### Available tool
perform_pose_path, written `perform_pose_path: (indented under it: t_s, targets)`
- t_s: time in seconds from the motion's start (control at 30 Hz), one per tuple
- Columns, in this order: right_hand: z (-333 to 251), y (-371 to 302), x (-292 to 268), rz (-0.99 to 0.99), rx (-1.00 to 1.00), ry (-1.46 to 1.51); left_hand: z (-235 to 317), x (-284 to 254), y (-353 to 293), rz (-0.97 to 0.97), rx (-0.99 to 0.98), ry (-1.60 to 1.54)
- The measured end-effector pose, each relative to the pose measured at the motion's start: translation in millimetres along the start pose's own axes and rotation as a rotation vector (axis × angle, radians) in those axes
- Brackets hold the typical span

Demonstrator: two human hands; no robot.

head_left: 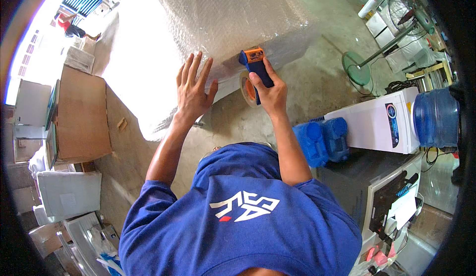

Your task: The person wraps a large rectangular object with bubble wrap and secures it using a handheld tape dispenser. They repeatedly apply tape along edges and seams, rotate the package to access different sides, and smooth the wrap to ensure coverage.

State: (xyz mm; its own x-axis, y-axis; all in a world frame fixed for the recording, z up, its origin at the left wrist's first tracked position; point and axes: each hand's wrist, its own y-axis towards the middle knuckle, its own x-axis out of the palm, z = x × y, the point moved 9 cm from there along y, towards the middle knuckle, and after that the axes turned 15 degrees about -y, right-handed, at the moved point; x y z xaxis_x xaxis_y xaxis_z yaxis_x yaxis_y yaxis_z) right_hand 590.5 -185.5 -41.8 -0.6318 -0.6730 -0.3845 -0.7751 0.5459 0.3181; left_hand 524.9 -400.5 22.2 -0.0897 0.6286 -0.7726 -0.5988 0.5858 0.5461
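A large block wrapped in bubble wrap (218, 13) stands in front of me, its left side washed out by bright light. My left hand (195, 85) is spread flat at its near face, fingers stretched out and holding nothing. In my right hand (272, 90) is a blue and orange tape gun (260, 70), its head at the near right edge of the wrapped block. The tape roll (246, 88) hangs on the dispenser's left side. Whether any tape sticks to the wrap, I cannot tell.
At the right stand a green-based pedestal fan (357, 67), blue water jugs (322, 139) and a white water dispenser (377, 120) with a clear blue bottle (436, 117). Cardboard (82, 115) and white boxes (69, 194) line the left. A person (72, 28) is far off at upper left.
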Motion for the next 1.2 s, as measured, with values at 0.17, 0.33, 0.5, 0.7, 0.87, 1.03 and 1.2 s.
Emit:
perform_pose_path:
  t_s: [0.17, 0.33, 0.5, 0.7, 0.87, 1.03, 1.2]
  targets:
    - [10.0, -7.0, 4.3, -0.084, 0.047, -0.008, 3.2, 8.4, -0.3, -0.038, 0.007, -0.028]
    - [56.4, -36.6, 32.7, -0.215, 0.163, 0.066, 4.5, 14.3, -3.1, -0.013, 0.032, 0.004]
    - [67.4, -45.1, 48.2, -0.054, 0.048, 0.135, 25.6, 52.9, -18.0, -0.23, 0.311, -0.039]
    - [90.5, -61.8, 75.7, -0.111, 0.095, 0.118, 23.6, 101.1, -21.9, -0.512, 0.423, 0.13]
    - [135.1, -103.1, 119.3, -0.248, 0.203, 0.045, 14.1, 128.0, -23.9, -0.661, 0.302, 0.344]
    - [136.6, -116.6, 125.1, -0.243, 0.228, 0.055, -9.4, 187.4, -55.3, -0.559, 0.653, 0.366]
    - [135.7, -106.7, 120.6, -0.439, 0.249, 0.079, -33.2, 206.8, -71.1, -0.745, 0.845, 1.125]
